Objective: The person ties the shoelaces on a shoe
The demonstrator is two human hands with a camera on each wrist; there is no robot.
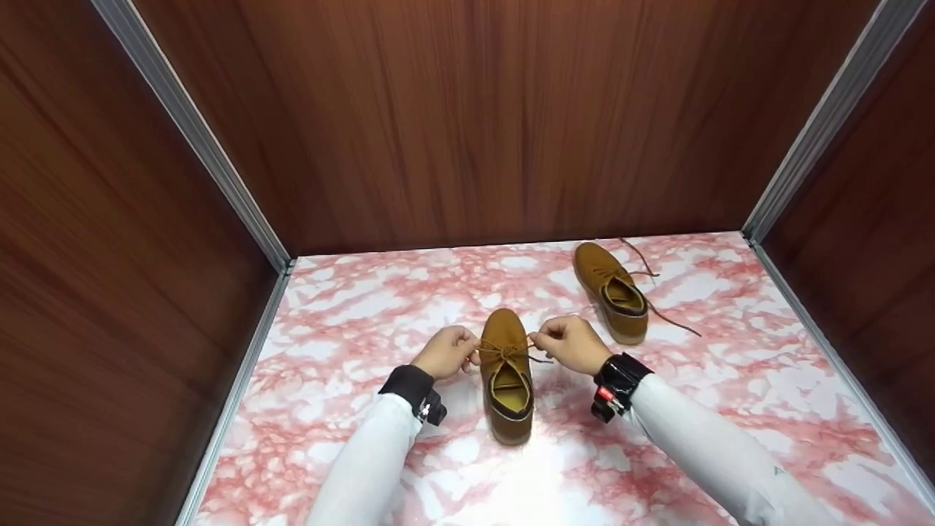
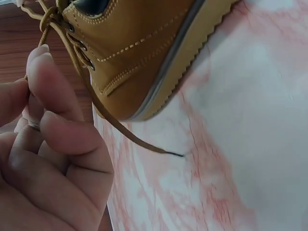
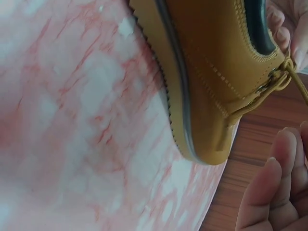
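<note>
A tan lace-up shoe (image 1: 504, 323) stands toe away from me, between my two hands. On its left side, my left hand (image 1: 447, 351) pinches a brown shoelace (image 2: 44, 36) between thumb and finger. To the right, my right hand (image 1: 575, 345) pinches another stretch of the shoelace (image 3: 299, 85); its fingertips are partly cut off in the right wrist view. Between the hands, the lace crosses in a knot (image 2: 49, 18) over the shoe's opening. One loose lace end (image 2: 130, 134) with a dark tip hangs past the toe in the left wrist view.
A matching tan shoe (image 1: 597, 264) lies farther back on the right, its laces (image 1: 676, 324) trailing loose on the surface. The red-and-white marbled tabletop (image 1: 350, 314) is bounded by brown wood-grain panels (image 1: 467, 131) with grey metal edging (image 1: 197, 150).
</note>
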